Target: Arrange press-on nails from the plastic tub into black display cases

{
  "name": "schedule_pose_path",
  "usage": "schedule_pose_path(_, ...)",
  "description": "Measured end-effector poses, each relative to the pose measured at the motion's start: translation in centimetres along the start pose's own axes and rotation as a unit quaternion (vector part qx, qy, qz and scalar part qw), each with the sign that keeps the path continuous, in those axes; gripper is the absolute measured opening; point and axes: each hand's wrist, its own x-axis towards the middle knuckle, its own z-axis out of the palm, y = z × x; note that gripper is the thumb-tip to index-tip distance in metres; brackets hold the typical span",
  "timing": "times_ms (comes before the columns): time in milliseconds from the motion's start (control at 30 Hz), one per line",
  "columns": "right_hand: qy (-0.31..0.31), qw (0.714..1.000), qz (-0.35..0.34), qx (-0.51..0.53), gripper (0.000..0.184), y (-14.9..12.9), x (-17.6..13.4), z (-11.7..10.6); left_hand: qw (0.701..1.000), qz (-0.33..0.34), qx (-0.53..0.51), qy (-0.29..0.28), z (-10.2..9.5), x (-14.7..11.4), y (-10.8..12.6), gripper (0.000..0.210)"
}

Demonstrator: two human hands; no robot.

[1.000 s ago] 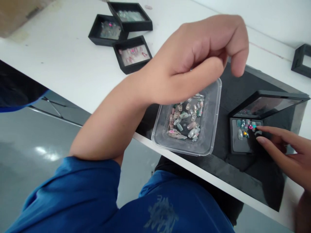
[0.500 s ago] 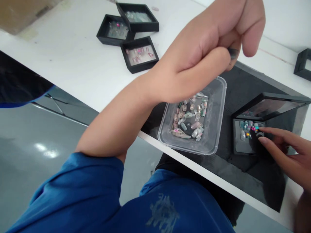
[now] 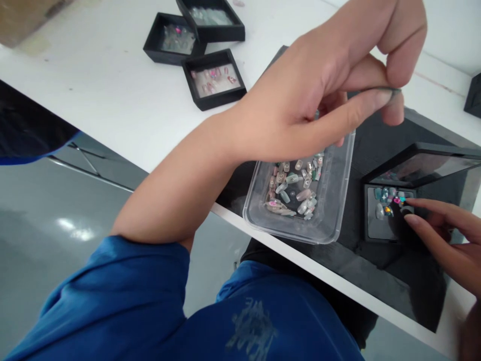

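A: Hands first. Left hand (image 3: 323,100)?
B: Upper right of frame, over far end of clear plastic tub (image 3: 340,195). Thumb and curled fingers pinched on a thin dark sliver (image 3: 394,92), seen edge-on; can't tell exactly what it is.
A: Right hand (image 3: 464,258)?
B: Right edge. Thumb and index slightly parted, tips at right side of black display case (image 3: 380,228). Can't tell if it grips anything.
A: Case contents?
B: Press-on nails (image 3: 385,194) grouped along the top of the grey insert: teal, silver, some with pink, turquoise and amber stones. Lid (image 3: 438,163) tilted open.
A: Tub?
B: Right of centre. Loose nails (image 3: 284,196) inside, pale, pinkish and greenish.
A: Under both?
B: Black mat (image 3: 408,296) on white table (image 3: 108,95).
A: Rest?
B: Three black trays of nails (image 3: 214,102) top, left of centre, top two overlapping. Cardboard-coloured box (image 3: 26,20), upper left corner, blurred.
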Motion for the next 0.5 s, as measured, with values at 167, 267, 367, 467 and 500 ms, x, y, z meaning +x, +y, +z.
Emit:
schedule_pose_path(167, 0.002, 1.000, -0.010, 0.007, 0.042, -0.1, 0.0, 0.0, 0.977, -0.040, -0.147, 0.150, 2.2, -1.7, 1.8, 0.067)
schedule_pose_path(267, 0.001, 1.000, -0.014, 0.006, 0.042, 0.0, 0.0, 0.0, 0.964, -0.007, -0.200, 0.173, 2.7, -2.4, 2.5, 0.046)
schedule_pose_path(367, -0.002, 1.000, -0.009, 0.006, 0.043, 0.3, -0.1, 0.0, 0.959, 0.037, -0.218, 0.178, 2.4, -2.3, 2.3, 0.034)
schedule_pose_path(467, 0.004, 1.000, -0.005, 0.002, 0.042, 0.3, -0.2, 0.1, 0.964, 0.046, -0.212, 0.150, 2.4, -2.0, 2.1, 0.036)
schedule_pose_path(500, 0.006, 1.000, -0.006, 0.002, 0.042, 0.3, -0.2, 0.1, 0.968, 0.036, -0.209, 0.137, 2.5, -2.0, 2.1, 0.038)
